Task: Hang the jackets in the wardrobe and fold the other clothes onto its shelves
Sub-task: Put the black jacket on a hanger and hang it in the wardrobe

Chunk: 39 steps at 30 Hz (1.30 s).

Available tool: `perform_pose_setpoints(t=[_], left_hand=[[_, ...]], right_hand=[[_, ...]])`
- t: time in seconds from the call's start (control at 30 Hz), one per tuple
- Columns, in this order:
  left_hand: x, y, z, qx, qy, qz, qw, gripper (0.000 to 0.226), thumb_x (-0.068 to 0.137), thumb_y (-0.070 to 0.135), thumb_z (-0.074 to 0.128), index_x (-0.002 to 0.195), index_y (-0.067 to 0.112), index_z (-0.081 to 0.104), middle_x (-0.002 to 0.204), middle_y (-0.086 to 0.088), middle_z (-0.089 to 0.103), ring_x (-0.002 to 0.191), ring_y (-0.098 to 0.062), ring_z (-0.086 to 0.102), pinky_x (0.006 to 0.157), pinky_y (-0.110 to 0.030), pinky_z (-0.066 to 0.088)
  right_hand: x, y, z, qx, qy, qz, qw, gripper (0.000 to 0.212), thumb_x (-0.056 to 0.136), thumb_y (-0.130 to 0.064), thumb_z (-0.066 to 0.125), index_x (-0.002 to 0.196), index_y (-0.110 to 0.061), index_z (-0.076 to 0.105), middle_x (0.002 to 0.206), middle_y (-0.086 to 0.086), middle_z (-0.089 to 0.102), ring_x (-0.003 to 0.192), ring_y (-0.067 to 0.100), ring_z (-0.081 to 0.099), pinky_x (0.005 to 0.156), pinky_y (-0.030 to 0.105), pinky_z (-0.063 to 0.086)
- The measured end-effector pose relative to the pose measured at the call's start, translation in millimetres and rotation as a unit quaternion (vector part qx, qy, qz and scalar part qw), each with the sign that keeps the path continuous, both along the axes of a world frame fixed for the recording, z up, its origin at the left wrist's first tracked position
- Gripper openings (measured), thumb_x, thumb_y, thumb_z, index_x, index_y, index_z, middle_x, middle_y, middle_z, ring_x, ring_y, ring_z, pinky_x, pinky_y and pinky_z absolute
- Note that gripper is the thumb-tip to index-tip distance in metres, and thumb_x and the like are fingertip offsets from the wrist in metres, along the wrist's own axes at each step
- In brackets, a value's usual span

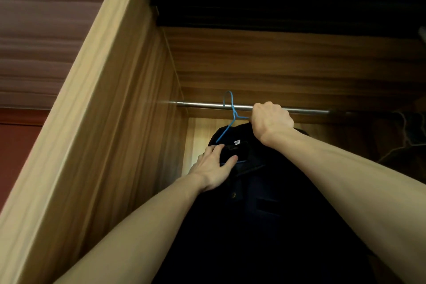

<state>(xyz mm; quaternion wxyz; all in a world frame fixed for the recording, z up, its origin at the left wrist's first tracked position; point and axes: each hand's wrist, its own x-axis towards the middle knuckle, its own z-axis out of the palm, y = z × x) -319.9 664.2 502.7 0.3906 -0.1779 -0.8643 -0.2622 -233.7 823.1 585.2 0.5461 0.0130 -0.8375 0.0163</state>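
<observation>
Inside the wardrobe (110, 122), near the left end of the metal rail (207, 105), a dark jacket (265, 191) hangs on a blue hanger (231, 113) whose hook sits over the rail. The right hand (272, 122) is a closed fist at the hanger's right shoulder, just below the rail; what its fingers clamp is hidden. The left hand (214, 166) rests on the jacket's collar, fingers spread and straight, thumb apart. More hangers (405, 143) show dimly at the rail's right end.

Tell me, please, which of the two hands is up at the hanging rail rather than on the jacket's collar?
The right hand, fisted beside the blue hanger at the metal rail; the left hand lies lower, on the dark jacket collar.
</observation>
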Motion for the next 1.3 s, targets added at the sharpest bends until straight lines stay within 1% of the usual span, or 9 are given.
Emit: perform_pose_setpoints(t=[0.17,0.3,0.47,0.7,0.83,0.97,1.03,1.17,1.3], left_hand=[[-2.9,6.5,4.4,-0.003,0.022,-0.007,1.000,0.074,0.101,0.065,0.042,0.163,0.029,0.020,0.171,0.006,0.013,0.155,-0.023,0.024,0.124,-0.045,0.028],[-0.9,12.0,8.4,0.008,0.022,-0.026,0.999,0.073,0.102,0.061,0.046,0.162,0.027,0.023,0.168,0.005,0.019,0.149,-0.023,0.035,0.120,-0.040,0.034],[-4.6,12.1,3.1,0.017,-0.034,-0.025,0.999,0.079,0.100,0.063,0.048,0.163,0.029,0.016,0.164,0.001,0.023,0.146,-0.026,0.039,0.118,-0.041,0.036],[-2.0,13.0,-3.7,0.023,-0.067,-0.008,0.997,0.081,0.098,0.066,0.048,0.163,0.031,0.016,0.160,-0.006,0.033,0.143,-0.029,0.042,0.118,-0.046,0.037],[4.1,8.4,-12.2,0.023,-0.042,0.018,0.999,0.075,0.099,0.065,0.049,0.161,0.033,0.022,0.159,-0.002,0.037,0.142,-0.027,0.044,0.116,-0.041,0.037],[14.2,3.7,-22.4,0.021,-0.002,0.035,0.999,0.059,0.103,0.056,0.048,0.156,0.032,0.037,0.154,0.000,0.049,0.138,-0.023,0.049,0.113,-0.038,0.040],[20.0,2.0,-27.8,0.015,0.008,0.050,0.999,0.053,0.104,0.054,0.046,0.152,0.033,0.043,0.149,0.000,0.055,0.134,-0.023,0.054,0.110,-0.040,0.045],[37.0,1.2,-36.6,0.002,0.020,0.057,0.998,0.047,0.105,0.051,0.044,0.149,0.032,0.047,0.144,0.002,0.060,0.132,-0.022,0.056,0.108,-0.041,0.047],[58.3,1.8,-42.0,0.000,0.038,0.048,0.998,0.046,0.105,0.051,0.044,0.147,0.032,0.048,0.141,0.004,0.062,0.127,-0.022,0.059,0.105,-0.046,0.049]], right_hand=[[-2.3,9.4,10.3,-0.016,0.009,0.015,1.000,0.026,0.098,-0.008,0.059,0.124,-0.009,0.063,0.118,0.013,0.062,0.111,0.036,0.062,0.074,0.039,0.044],[-1.7,8.6,12.2,-0.025,-0.002,0.018,1.000,0.028,0.096,-0.006,0.061,0.124,-0.008,0.062,0.123,0.013,0.063,0.114,0.036,0.062,0.074,0.038,0.044],[-14.6,10.6,-4.2,-0.040,-0.030,0.022,0.999,0.029,0.098,-0.007,0.059,0.126,-0.010,0.062,0.128,0.011,0.061,0.119,0.034,0.061,0.078,0.038,0.046],[-19.2,11.1,-16.7,-0.013,-0.032,0.031,0.999,0.023,0.098,-0.008,0.058,0.120,-0.011,0.063,0.118,0.010,0.064,0.108,0.032,0.065,0.072,0.037,0.044],[-15.0,8.5,-18.3,0.019,-0.033,0.032,0.999,0.020,0.100,-0.019,0.059,0.119,-0.013,0.061,0.114,0.008,0.063,0.107,0.031,0.065,0.075,0.036,0.041],[-10.5,11.8,-24.2,0.033,-0.049,0.038,0.998,0.012,0.102,-0.027,0.057,0.106,-0.017,0.055,0.095,0.004,0.051,0.089,0.029,0.057,0.073,0.037,0.039],[-4.2,15.7,-29.5,0.028,-0.050,0.053,0.997,0.014,0.103,-0.030,0.056,0.100,-0.017,0.050,0.097,0.005,0.052,0.086,0.027,0.050,0.073,0.037,0.038],[17.2,25.2,-43.3,0.007,-0.057,0.092,0.994,0.021,0.104,-0.037,0.055,0.098,-0.017,0.051,0.082,0.001,0.044,0.084,0.027,0.048,0.073,0.037,0.038],[34.8,32.8,-61.9,-0.007,-0.063,0.153,0.986,0.031,0.100,-0.045,0.060,0.107,-0.015,0.058,0.098,0.005,0.060,0.087,0.029,0.055,0.071,0.036,0.041]])
